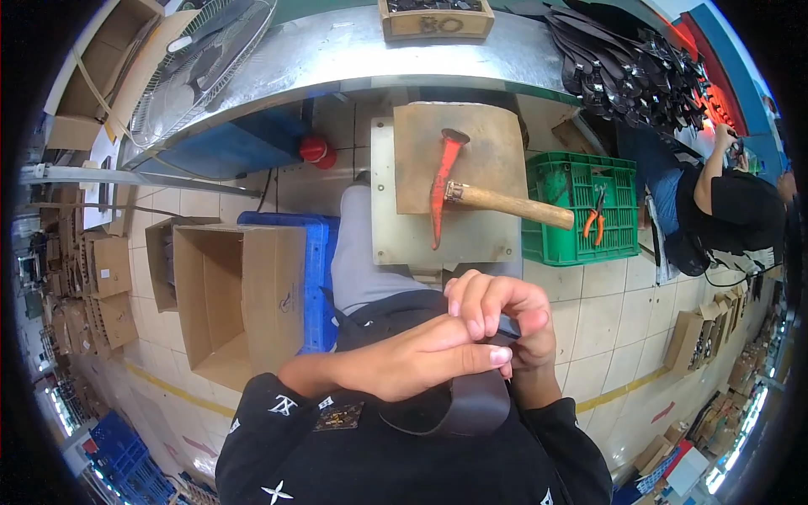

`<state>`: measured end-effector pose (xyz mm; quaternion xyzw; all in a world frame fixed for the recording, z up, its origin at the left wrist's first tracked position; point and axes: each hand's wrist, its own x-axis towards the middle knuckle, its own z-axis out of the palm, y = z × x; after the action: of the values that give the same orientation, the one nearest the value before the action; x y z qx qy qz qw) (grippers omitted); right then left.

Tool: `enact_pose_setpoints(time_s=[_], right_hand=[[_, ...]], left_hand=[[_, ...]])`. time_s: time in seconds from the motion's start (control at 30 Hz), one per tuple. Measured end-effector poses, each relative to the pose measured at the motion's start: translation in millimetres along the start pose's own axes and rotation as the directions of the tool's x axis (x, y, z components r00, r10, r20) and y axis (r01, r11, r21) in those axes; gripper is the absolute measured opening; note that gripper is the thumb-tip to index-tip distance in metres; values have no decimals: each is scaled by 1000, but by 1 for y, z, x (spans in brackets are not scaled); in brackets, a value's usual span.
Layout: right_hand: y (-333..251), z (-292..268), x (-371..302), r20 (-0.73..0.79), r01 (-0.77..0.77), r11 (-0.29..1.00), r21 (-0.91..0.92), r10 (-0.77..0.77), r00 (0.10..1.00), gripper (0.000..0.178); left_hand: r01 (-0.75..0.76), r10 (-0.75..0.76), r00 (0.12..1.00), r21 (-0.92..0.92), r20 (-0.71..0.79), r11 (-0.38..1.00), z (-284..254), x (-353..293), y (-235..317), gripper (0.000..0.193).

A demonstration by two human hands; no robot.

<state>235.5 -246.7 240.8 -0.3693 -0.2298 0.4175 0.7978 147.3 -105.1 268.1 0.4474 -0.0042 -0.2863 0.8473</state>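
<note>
Close to my body, both hands grip a dark brown leather belt [481, 407]. Its strap curls in a loop below my fingers. My left hand [412, 358] reaches across from the left, thumb and fingers pinched on the strap. On the other side my right hand [507, 316] has its fingers bent over the same spot, meeting the left fingertips. A small shiny bit shows between the hands, but the fingers hide most of it. Ahead, a red-headed hammer [450, 181] with a wooden handle lies on a brown board [412, 151] atop a pale metal block [383, 227].
Orange-handled pliers [595, 220] rest on a green crate [551, 248] at the right. An open cardboard box [273, 295] and a blue crate [320, 328] stand left. Beyond runs a metal bench [337, 55] with a heap of black belts [623, 76]. A co-worker [736, 210] sits far right.
</note>
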Motion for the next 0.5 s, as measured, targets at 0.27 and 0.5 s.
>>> enact_pose_setpoints(time_s=[0.27,0.5], right_hand=[[5,-14,0,51,57,997,45,-59,997,56],[-12,-51,18,-78,6,898,-439,-45,996,54]], left_hand=[[26,-23,999,108,-32,994,-6,7,-2,39],[-140,153,929,63,-337,988,-48,16,-4,38]])
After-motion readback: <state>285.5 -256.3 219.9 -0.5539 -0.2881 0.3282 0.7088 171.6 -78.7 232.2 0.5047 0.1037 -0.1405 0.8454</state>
